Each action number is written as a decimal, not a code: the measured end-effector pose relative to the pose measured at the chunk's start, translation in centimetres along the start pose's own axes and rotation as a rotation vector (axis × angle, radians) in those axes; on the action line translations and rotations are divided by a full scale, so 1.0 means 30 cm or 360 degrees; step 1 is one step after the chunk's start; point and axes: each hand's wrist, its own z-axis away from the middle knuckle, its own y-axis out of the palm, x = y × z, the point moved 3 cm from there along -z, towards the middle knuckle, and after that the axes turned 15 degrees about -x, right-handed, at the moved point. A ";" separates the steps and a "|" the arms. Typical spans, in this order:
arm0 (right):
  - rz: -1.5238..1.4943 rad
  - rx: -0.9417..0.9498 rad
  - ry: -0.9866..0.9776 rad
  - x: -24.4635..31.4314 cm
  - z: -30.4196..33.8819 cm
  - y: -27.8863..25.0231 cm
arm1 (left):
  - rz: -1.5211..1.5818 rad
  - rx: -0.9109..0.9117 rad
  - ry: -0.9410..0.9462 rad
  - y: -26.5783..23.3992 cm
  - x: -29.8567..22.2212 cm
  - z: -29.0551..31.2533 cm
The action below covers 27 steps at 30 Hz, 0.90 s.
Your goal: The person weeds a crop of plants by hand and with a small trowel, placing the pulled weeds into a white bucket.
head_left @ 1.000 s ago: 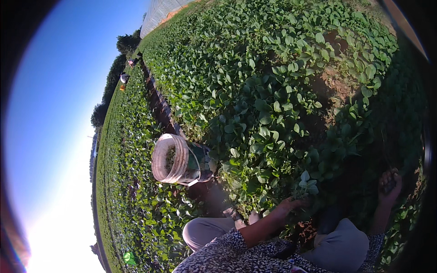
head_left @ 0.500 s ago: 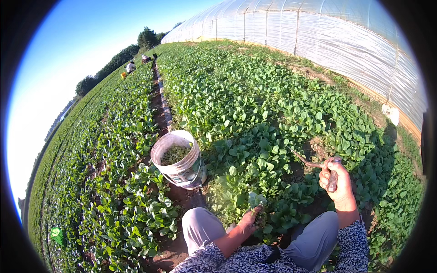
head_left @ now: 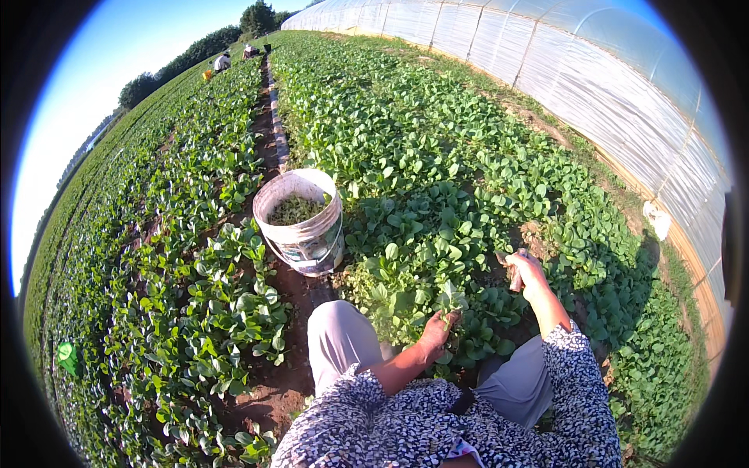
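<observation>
At six o'clock in the head view, the left hand (head_left: 434,331) is closed around a small leafy plant (head_left: 450,299) among the greens. Toward four o'clock, the right hand (head_left: 527,271) grips a small tool (head_left: 511,274); a white bucket (head_left: 300,222) of cut greens stands at eleven o'clock.

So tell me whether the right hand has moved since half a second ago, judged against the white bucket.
Yes. The right hand, gripping a small tool, sits lower against the white bucket, closer to the leafy plants.
</observation>
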 end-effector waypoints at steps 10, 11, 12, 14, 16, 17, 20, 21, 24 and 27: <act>0.0020 -0.0029 0.0069 0.056 0.022 -0.132 | 0.0474 -0.0089 0.2126 0.040 -1.141 0.288; 0.0026 -0.0080 0.0065 0.052 0.018 -0.176 | 0.0432 -0.0234 0.2279 0.018 -1.218 0.232; 0.0049 -0.0113 0.0037 0.053 0.025 -0.210 | 0.0207 -0.0366 0.2371 -0.033 -1.298 0.148; -0.0016 -0.0067 0.0010 0.058 0.052 -0.155 | -0.0769 -0.0956 0.2627 -0.266 -1.558 0.012; -0.0094 0.0006 0.0005 0.042 0.065 -0.138 | -0.1574 -0.1543 0.2288 -0.462 -1.678 -0.082; -0.0071 -0.0023 -0.0024 0.040 0.049 -0.219 | -0.1682 -0.1611 0.1771 -0.486 -1.560 -0.181; 0.0049 -0.0152 -0.0072 0.042 0.083 -0.283 | -0.1406 -0.1640 0.1573 -0.621 -1.367 -0.310; -0.0111 -0.0042 -0.0068 0.060 0.100 -0.203 | -0.1316 -0.1764 0.2109 -0.758 -1.527 -0.240; -0.0149 -0.0070 -0.0036 0.060 0.082 -0.239 | -0.1247 -0.1681 0.1899 -0.700 -1.346 -0.354; -0.0123 -0.0156 0.0010 0.055 0.069 -0.284 | -0.1612 -0.0924 0.1373 -0.454 -1.067 -0.407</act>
